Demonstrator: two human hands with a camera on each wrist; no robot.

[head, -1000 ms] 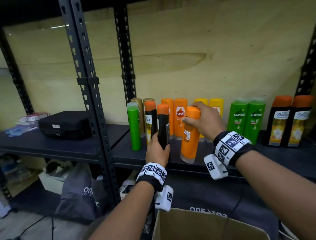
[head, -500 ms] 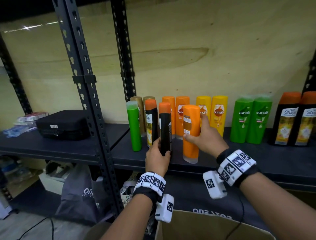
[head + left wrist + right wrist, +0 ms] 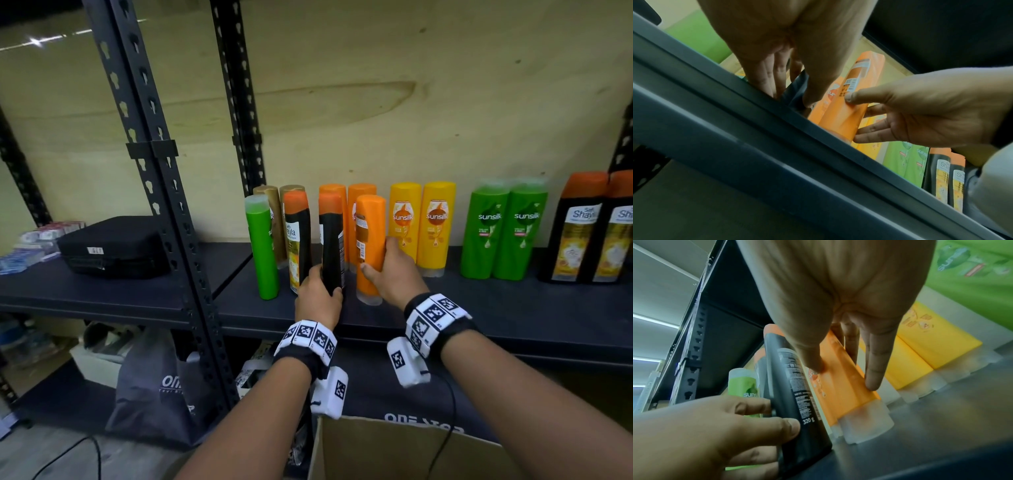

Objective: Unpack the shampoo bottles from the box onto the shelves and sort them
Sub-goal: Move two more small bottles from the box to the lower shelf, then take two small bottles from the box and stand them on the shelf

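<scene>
Now lower, right hand (image 3: 394, 274), orange bottle (image 3: 370, 246)

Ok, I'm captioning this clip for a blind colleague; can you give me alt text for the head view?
Two hands work at a dark metal shelf: the left hand grips a black bottle with an orange cap, the right hand holds an orange bottle. Behind stand orange, yellow and green bottles in pairs.

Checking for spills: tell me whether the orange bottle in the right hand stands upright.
Upright: the orange bottle stands on its clear cap on the shelf, right hand gripping it.
</scene>
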